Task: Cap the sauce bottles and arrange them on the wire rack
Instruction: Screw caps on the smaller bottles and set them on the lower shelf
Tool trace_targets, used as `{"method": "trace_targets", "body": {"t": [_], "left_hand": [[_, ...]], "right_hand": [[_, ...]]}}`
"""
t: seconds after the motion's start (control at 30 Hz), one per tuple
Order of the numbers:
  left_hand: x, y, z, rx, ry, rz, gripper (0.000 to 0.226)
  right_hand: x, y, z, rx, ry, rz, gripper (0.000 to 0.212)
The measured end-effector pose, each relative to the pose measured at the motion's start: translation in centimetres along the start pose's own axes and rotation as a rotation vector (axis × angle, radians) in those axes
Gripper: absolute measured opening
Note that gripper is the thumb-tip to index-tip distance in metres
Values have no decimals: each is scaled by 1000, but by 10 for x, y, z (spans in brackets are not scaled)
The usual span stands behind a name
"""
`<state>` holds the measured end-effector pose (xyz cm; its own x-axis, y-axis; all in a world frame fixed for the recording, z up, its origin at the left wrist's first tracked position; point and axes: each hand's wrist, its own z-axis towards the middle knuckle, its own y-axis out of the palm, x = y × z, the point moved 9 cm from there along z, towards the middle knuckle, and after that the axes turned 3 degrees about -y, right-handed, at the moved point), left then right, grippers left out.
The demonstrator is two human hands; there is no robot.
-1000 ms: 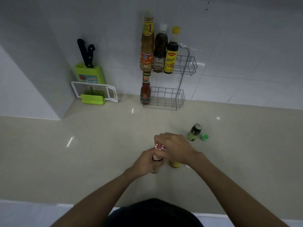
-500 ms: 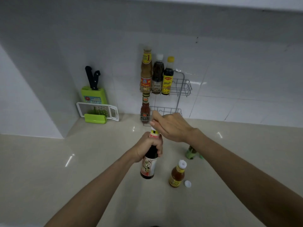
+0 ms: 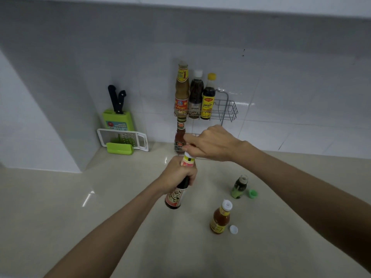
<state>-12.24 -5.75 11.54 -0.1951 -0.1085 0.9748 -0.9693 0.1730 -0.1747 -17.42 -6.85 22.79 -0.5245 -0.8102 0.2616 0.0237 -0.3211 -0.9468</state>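
Note:
My left hand (image 3: 177,177) grips the neck of a dark sauce bottle (image 3: 176,195), lifted off the counter and tilted. My right hand (image 3: 210,143) curls over its top, hiding the cap. On the counter stand an orange sauce bottle (image 3: 219,218) with its white cap (image 3: 233,229) lying beside it, and a small green bottle (image 3: 240,186) next to its green cap (image 3: 253,193). The wire rack (image 3: 228,109) on the wall holds three capped bottles (image 3: 194,97) on its upper shelf and a red sauce bottle (image 3: 179,137) on the lower one.
A green knife block (image 3: 118,119) with two black-handled knives stands in the back left corner, with a white and green grater (image 3: 122,140) leaning in front of it. The beige counter (image 3: 100,197) runs to a tiled wall.
The dark bottle went from standing on the counter, held by both hands, to lifted and carried toward the rack. The view has tilted up.

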Motion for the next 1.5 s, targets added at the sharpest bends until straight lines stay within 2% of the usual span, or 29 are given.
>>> {"method": "trace_targets", "body": {"t": [0.07, 0.1, 0.13, 0.23, 0.27, 0.33, 0.43, 0.6, 0.67, 0.77, 0.83, 0.93, 1.0, 1.13, 1.27, 1.37, 1.5], "left_hand": [[-6, -11, 1, 227, -44, 82, 7], [-7, -14, 1, 289, -59, 113, 7], [-9, -14, 1, 299, -65, 127, 8], [-10, -10, 4, 170, -48, 62, 8], [-8, -10, 3, 128, -28, 34, 8], [-5, -11, 3, 68, 9, -2, 6], [-2, -12, 4, 42, 34, -7, 6], [-15, -11, 7, 54, 2, -13, 4], [-23, -13, 7, 75, -20, -11, 4], [-37, -21, 6, 124, -54, -25, 5], [-46, -26, 5, 154, -61, -27, 5], [-57, -32, 4, 193, -78, -15, 6], [-63, -33, 8, 205, -90, -15, 6], [-78, -33, 17, 212, -125, -2, 6], [-88, -38, 30, 199, -145, 6, 7], [-96, -44, 39, 202, -169, 7, 8], [-113, -51, 51, 200, -229, 8, 9]], "right_hand": [[12, 8, 1, 31, 161, 16, 58], [18, 14, 1, 5, 257, 65, 61], [21, 20, 2, -29, 314, 94, 69], [27, 25, 3, -175, 347, 242, 89], [28, 25, 1, -227, 337, 404, 83], [24, 22, -3, -256, 266, 741, 55], [18, 26, -5, -200, 185, 929, 24], [16, 47, -9, -170, 243, 1075, 22], [16, 54, -12, -180, 271, 1113, 30], [26, 73, -23, -169, 419, 1127, 46], [39, 91, -32, -107, 519, 1100, 46], [53, 125, -44, -62, 574, 1011, 31], [55, 155, -48, -122, 582, 953, 20], [33, 216, -37, -324, 460, 825, 12], [3, 269, -20, -470, 301, 736, 26], [-15, 303, -16, -567, 254, 709, 38], [-34, 333, -14, -632, 183, 646, 43]]}}
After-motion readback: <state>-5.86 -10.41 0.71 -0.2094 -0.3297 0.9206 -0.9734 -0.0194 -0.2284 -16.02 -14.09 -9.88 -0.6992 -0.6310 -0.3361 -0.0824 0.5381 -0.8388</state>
